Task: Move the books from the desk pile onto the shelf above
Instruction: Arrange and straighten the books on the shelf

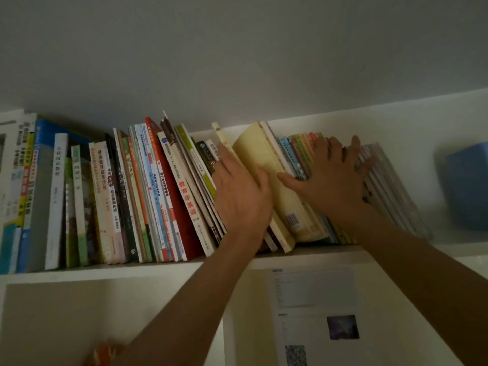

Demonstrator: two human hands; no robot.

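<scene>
Both hands flat-fingered, left hand (241,196) and right hand (334,178) flanking yellow book (266,165), shelf (163,268).

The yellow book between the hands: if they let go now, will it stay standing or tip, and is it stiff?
The yellow book leans already, so it would likely tip further. Its thin cover suggests a floppy paperback. The leaning books beside it may slide too.
</scene>
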